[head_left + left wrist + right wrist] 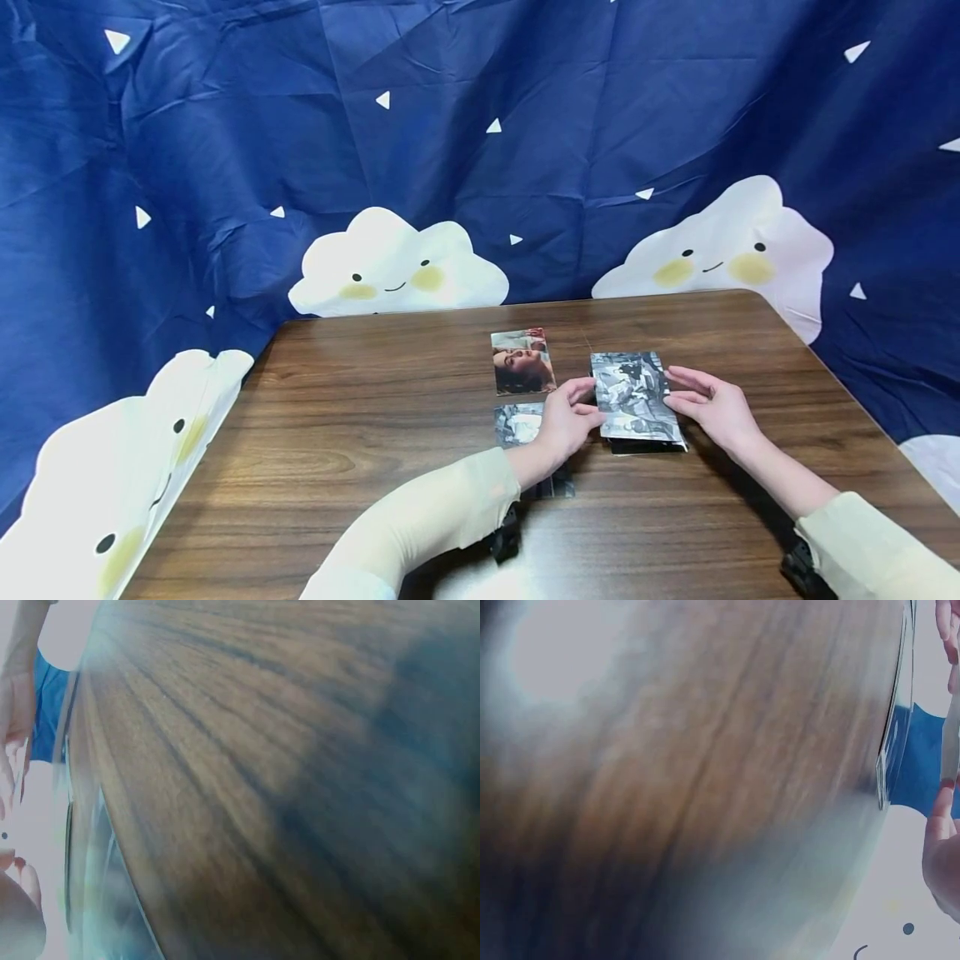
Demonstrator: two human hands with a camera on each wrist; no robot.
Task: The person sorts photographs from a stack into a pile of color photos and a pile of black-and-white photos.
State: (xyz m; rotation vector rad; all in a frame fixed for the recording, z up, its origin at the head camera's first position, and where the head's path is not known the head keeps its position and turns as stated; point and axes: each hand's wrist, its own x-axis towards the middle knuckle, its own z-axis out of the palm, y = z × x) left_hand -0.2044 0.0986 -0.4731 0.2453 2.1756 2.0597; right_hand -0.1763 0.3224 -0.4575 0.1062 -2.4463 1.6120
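A black-and-white photo card (633, 396) is held between both hands in the head view. My left hand (562, 421) pinches its left edge with thumb and fingers. On the opposite edge, the thumb and fingertips of my right hand (712, 408) pinch it too. Beneath it, the lower edge of a dark card (647, 447) sticks out. The right wrist view catches the raised card (950, 742) edge-on, above the table. Left of the hands lie a colour portrait photo (522, 362) and a grey photo (517, 423), the latter partly hidden by my left hand.
Another dark photo (558, 483) shows from under my left wrist. Everything lies on a brown wood-grain table (360, 417). Behind it hangs a blue cloth (450, 150) printed with white clouds and triangles.
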